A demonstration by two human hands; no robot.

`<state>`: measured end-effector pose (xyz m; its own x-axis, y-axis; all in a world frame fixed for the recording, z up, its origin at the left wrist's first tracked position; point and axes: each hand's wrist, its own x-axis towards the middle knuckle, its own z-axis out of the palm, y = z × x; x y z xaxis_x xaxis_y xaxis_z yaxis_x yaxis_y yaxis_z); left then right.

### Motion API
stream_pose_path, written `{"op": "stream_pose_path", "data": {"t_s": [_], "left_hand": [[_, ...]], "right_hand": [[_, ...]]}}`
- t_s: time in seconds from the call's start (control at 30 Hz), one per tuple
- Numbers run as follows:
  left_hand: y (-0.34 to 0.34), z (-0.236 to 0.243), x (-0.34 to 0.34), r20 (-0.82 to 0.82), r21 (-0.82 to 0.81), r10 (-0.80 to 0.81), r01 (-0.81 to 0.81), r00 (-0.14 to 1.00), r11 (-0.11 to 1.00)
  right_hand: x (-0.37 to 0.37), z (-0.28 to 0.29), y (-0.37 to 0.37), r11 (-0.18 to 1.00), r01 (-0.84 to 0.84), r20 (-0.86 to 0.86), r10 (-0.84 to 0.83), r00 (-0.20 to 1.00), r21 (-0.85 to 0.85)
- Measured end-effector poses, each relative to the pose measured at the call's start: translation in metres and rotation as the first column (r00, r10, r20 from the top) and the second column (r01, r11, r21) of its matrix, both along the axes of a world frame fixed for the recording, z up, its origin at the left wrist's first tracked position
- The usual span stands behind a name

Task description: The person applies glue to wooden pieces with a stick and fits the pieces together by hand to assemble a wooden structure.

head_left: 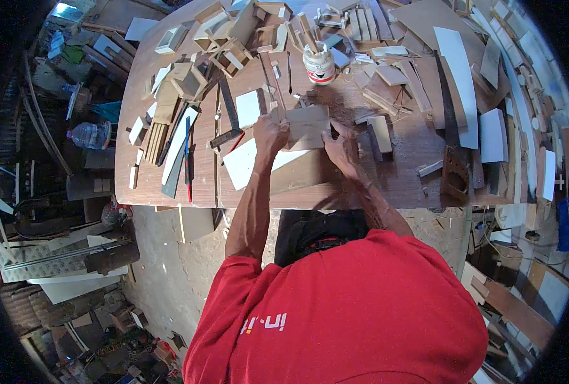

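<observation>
My left hand [271, 133] has its fingers closed on a small wooden piece [279, 114] at the left end of a light wooden board [305, 128], near the middle of the table. My right hand [341, 146] grips the board's right edge between thumb and fingers. Under them lie a white panel [238, 166] and a brown wooden piece [304, 174]. A metal square [224, 137] rests to the left, a pale block [380, 128] to the right, and a jar [318, 69] with sticks in it stands behind the board.
The worktable [412, 185] holds several offcuts, small wooden assemblies [230, 54], pens [188, 166] at the left and a handsaw [453, 176] at the right. A water bottle [89, 135] and stacked boards [508, 288] are off the table's sides.
</observation>
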<state>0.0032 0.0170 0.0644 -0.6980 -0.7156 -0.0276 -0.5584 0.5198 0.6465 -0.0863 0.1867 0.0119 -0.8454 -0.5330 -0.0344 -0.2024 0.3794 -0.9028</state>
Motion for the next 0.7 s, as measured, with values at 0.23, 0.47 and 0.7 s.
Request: {"op": "stream_pose_path", "data": {"t_s": [0.23, 0.47, 0.7], "left_hand": [[-0.007, -0.008, -0.003, 0.054, -0.125, -0.091, 0.097, 0.994, 0.987], [0.003, -0.011, -0.007, 0.012, -0.072, 0.032, -0.031, 0.999, 0.997], [-0.004, -0.025, -0.003, 0.126, -0.181, 0.0, 0.023, 0.992, 0.983]], "right_hand": [[-0.003, -0.024, -0.002, 0.999, 0.051, -0.105, -0.052, 0.993, -0.005], [-0.008, -0.052, -0.003, 0.999, 0.044, -0.152, -0.049, 0.987, -0.03], [-0.009, -0.035, 0.002, 0.995, 0.033, -0.201, -0.014, 0.979, 0.09]]}}
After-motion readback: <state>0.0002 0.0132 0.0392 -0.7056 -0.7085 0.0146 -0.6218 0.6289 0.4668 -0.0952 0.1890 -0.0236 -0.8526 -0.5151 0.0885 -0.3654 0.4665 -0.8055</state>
